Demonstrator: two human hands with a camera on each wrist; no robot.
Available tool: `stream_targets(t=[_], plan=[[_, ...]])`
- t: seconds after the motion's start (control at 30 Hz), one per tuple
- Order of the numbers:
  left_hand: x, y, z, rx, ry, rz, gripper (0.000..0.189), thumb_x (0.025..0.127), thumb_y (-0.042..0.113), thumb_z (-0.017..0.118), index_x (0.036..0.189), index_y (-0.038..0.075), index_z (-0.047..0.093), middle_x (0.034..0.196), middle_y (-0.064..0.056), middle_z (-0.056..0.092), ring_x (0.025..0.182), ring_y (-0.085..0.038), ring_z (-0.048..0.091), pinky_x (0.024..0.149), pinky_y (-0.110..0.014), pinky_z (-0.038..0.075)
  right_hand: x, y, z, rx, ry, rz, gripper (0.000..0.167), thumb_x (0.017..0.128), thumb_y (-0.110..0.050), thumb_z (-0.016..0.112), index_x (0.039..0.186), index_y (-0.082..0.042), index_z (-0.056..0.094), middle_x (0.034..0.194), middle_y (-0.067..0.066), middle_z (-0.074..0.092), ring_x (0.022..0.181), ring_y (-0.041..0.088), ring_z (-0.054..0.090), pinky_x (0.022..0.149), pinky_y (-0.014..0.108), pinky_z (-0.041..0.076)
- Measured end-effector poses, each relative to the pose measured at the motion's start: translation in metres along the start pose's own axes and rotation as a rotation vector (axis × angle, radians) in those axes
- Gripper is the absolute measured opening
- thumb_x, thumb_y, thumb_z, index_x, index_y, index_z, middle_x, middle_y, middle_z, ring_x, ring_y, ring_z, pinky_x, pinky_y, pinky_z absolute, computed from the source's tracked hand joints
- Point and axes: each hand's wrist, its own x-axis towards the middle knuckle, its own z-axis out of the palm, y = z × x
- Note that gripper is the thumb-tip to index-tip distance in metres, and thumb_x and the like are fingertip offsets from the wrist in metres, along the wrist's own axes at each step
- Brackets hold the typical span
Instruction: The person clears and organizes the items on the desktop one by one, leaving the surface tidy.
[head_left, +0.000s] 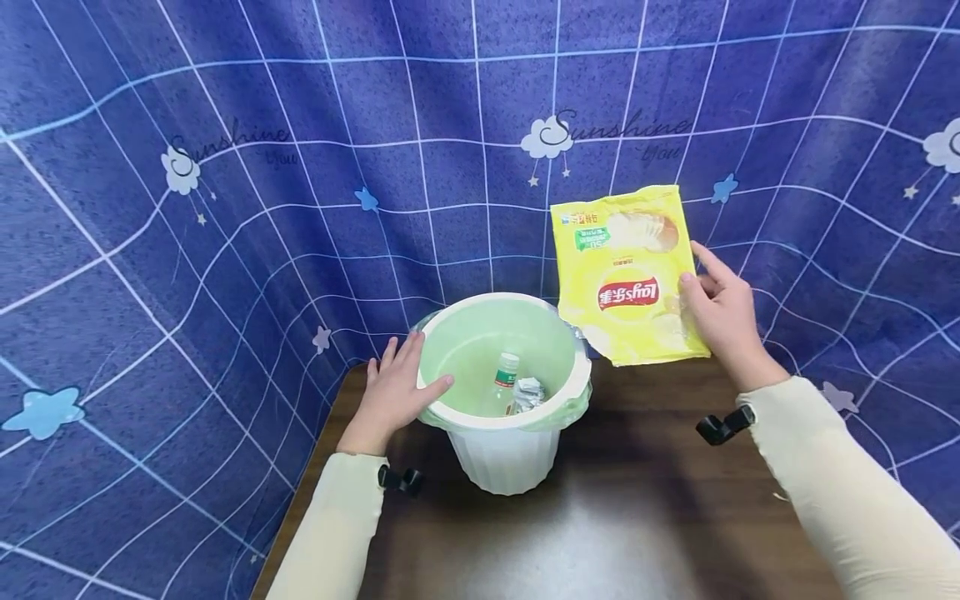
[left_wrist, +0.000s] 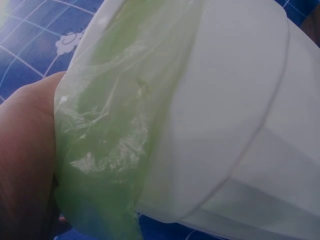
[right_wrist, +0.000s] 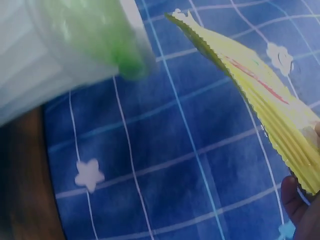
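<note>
A white trash bin (head_left: 504, 460) stands on the table with a pale green plastic liner (head_left: 457, 362) folded over its rim. My left hand (head_left: 392, 392) rests against the bin's left rim, fingers spread and thumb reaching over the edge. In the left wrist view, the crinkled liner (left_wrist: 110, 145) hangs beside that hand. Right of the bin, my right hand (head_left: 726, 312) pinches the side edge of a yellow Lay's chip bag (head_left: 626, 333). The bag is upside down, flat-looking and raised above the table. From the right wrist, the bag (right_wrist: 272, 107) appears nearly edge-on.
Inside the bin lie a clear bottle (head_left: 507, 371) with a white cap and green label, and some crumpled silvery foil (head_left: 529, 393). A dark wooden table (head_left: 637, 517) spreads below. Blue grid-patterned curtain (head_left: 450, 100) hangs close behind and on the left.
</note>
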Motion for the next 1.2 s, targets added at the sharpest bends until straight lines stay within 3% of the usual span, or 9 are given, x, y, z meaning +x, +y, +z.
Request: stream_targets(t=[0.1,0.37,0.53,0.7,0.93,1.2], plan=[[-0.001,0.002,0.000,-0.004,0.002,-0.001,0.098,0.092,0.066,0.055,0.161,0.006,0.021,0.167,-0.014,0.022,0.153,-0.043,0.008,0.113,-0.075,0.006,0.000,-0.008,0.013,0.057,-0.012,0.015,0.051,0.101,-0.023,0.058,0.151,-0.020,0.051,0.079,-0.018,0.068,0.065,-0.001,0.060,0.058,0.015,0.045],[-0.001,-0.001,0.000,-0.009,0.004,-0.002,0.099,0.091,0.068,0.054,0.162,0.007,0.020,0.167,-0.014,0.021,0.154,-0.043,0.006,0.113,-0.076,0.004,-0.005,-0.024,0.053,0.165,-0.090,0.061,0.050,0.101,-0.021,0.058,0.150,-0.016,0.052,0.092,0.013,0.074,0.062,0.003,0.063,0.054,0.020,0.050],[0.000,-0.005,0.001,0.019,0.014,-0.004,0.098,0.092,0.067,0.054,0.162,0.007,0.020,0.168,-0.011,0.021,0.154,-0.041,0.007,0.113,-0.076,0.006,-0.012,-0.035,0.077,0.236,-0.158,0.086,0.048,0.100,-0.019,0.058,0.148,-0.014,0.054,0.086,0.014,0.073,0.058,0.006,0.062,0.052,0.023,0.053],[0.001,-0.006,0.004,0.007,0.011,0.003,0.094,0.095,0.066,0.050,0.162,0.007,0.021,0.168,-0.011,0.020,0.154,-0.041,0.006,0.113,-0.076,0.006,-0.020,-0.039,0.096,0.237,-0.185,0.096,0.047,0.100,-0.016,0.059,0.146,-0.011,0.055,0.083,0.019,0.071,0.056,0.006,0.061,0.051,0.024,0.052],[-0.002,-0.006,0.003,0.004,0.001,0.008,0.093,0.097,0.070,0.043,0.162,0.008,0.019,0.168,-0.011,0.019,0.154,-0.040,0.005,0.113,-0.075,0.004,-0.033,-0.046,0.124,0.207,-0.217,0.098,0.048,0.099,-0.015,0.059,0.146,-0.009,0.055,0.093,0.024,0.074,0.062,0.010,0.065,0.056,0.025,0.054],[0.001,-0.005,0.004,-0.016,-0.012,0.007,0.101,0.093,0.079,0.034,0.162,0.008,0.018,0.168,-0.011,0.018,0.155,-0.039,0.005,0.114,-0.074,0.003,-0.045,-0.053,0.149,0.132,-0.221,0.070,0.047,0.100,-0.018,0.059,0.146,-0.012,0.055,0.079,0.013,0.072,0.061,0.016,0.060,0.056,0.025,0.049]])
